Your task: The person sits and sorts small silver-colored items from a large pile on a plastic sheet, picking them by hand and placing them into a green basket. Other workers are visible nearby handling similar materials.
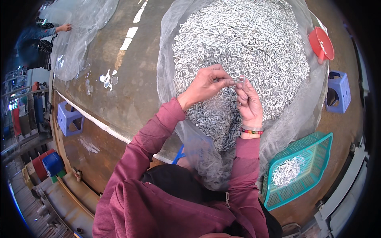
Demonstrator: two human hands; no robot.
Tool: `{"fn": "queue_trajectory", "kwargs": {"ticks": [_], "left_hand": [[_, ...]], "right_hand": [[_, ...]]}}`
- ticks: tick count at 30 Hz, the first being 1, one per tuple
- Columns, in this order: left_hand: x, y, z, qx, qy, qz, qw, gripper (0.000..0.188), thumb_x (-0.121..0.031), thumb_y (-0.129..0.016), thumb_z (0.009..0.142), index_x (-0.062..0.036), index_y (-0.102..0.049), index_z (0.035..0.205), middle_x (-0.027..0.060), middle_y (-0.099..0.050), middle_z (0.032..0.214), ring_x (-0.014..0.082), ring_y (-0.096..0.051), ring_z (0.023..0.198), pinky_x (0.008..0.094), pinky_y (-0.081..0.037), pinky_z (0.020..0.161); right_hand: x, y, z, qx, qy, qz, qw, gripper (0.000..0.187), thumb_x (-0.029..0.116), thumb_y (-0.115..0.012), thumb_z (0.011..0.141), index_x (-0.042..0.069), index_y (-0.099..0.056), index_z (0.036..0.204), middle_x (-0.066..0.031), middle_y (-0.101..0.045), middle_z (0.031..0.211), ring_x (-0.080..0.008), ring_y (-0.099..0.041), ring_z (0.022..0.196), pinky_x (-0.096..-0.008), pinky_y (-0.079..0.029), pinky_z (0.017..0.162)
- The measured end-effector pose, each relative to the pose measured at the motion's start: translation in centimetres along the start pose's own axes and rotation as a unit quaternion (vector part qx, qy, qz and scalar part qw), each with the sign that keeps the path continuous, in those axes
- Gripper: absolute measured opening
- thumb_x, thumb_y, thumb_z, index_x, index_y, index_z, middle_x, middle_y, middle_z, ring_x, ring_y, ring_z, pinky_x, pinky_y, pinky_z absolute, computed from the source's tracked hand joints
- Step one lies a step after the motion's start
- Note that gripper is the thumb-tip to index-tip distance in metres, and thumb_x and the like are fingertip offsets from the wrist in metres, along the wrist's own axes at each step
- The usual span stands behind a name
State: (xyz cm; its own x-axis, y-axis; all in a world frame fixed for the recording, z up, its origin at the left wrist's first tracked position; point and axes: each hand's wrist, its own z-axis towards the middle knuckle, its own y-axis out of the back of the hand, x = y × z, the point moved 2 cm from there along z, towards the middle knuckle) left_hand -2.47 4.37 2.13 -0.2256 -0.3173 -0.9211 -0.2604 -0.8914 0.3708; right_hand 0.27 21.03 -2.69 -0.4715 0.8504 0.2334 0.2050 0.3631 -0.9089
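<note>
Over a large heap of small silvery metal pieces (242, 35), many of them looking like curved hooks, my two hands meet at their fingertips. Between them is a small metal hook (239, 79) with a rounded loop. My left hand (208, 84) pinches one side of it between thumb and forefinger. The fingers of my right hand (249, 102) are closed on the other side, palm turned partly up. The exact shape of the hook is partly hidden by the fingertips. The heap lies on a sheet of translucent mesh (168, 59), which bunches up toward my lap.
At my right stands a green basket (295, 196) with some metal pieces inside. A red scoop (316, 43) lies at the far right, near a purple stool (342, 93). Another purple stool (70, 119) is at left. Far left, another person's hand (63, 28) touches mesh (79, 43).
</note>
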Motion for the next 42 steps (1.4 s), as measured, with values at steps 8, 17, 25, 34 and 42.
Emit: {"fn": "queue_trajectory", "kwargs": {"ticks": [8,17,25,34,42], "left_hand": [[-1.5,0.4,-0.2,-0.122,-0.074,0.036,0.989,0.010,-0.005,-0.072,0.076,-0.0054,-0.070,0.086,0.0024,-0.055,0.072,0.0115,-0.053,0.060,0.0257,-0.042,0.052],[-2.3,3.9,0.5,-0.151,-0.140,0.094,0.974,0.009,-0.002,-0.070,0.078,-0.0052,-0.068,0.087,0.0028,-0.057,0.076,0.0100,-0.053,0.065,0.0237,-0.043,0.056],[-2.2,2.9,0.3,-0.001,0.011,0.092,0.996,0.010,-0.011,-0.066,0.083,-0.0058,-0.065,0.092,0.0045,-0.057,0.081,0.0146,-0.055,0.066,0.0264,-0.045,0.060],[-1.0,3.5,-0.4,0.051,-0.093,0.187,0.977,0.010,-0.012,-0.061,0.086,-0.0023,-0.059,0.087,0.0116,-0.052,0.081,0.0313,-0.056,0.069,0.0382,-0.046,0.059],[1.8,9.6,-2.6,0.031,0.215,-0.279,0.935,0.020,-0.016,-0.052,0.089,-0.0022,-0.050,0.075,-0.0031,-0.037,0.061,0.0063,-0.037,0.054,0.0195,-0.029,0.046]], "right_hand": [[0.2,-1.9,0.0,-0.117,0.055,-0.097,0.987,0.018,0.007,-0.055,0.092,0.000,-0.051,0.108,-0.0058,-0.054,0.083,-0.0040,-0.040,0.056,-0.0136,-0.027,0.040],[2.9,-3.3,-0.1,-0.058,0.029,-0.131,0.989,0.025,0.007,-0.059,0.089,0.000,-0.051,0.112,-0.0052,-0.054,0.083,-0.0038,-0.041,0.056,-0.0132,-0.028,0.040],[2.4,-3.0,-0.5,-0.079,0.084,-0.207,0.971,0.018,0.008,-0.059,0.090,0.000,-0.055,0.105,-0.0004,-0.055,0.075,-0.0031,-0.045,0.056,-0.0121,-0.030,0.042],[4.1,0.0,-0.5,-0.134,0.050,-0.170,0.975,0.014,0.006,-0.057,0.091,0.000,-0.055,0.103,0.0006,-0.052,0.077,-0.0028,-0.042,0.055,-0.0132,-0.027,0.041],[7.9,0.7,-3.3,-0.038,0.081,-0.170,0.981,0.019,0.018,-0.052,0.096,0.000,-0.056,0.101,-0.0052,-0.056,0.080,-0.0036,-0.044,0.052,-0.0127,-0.027,0.038]]}}
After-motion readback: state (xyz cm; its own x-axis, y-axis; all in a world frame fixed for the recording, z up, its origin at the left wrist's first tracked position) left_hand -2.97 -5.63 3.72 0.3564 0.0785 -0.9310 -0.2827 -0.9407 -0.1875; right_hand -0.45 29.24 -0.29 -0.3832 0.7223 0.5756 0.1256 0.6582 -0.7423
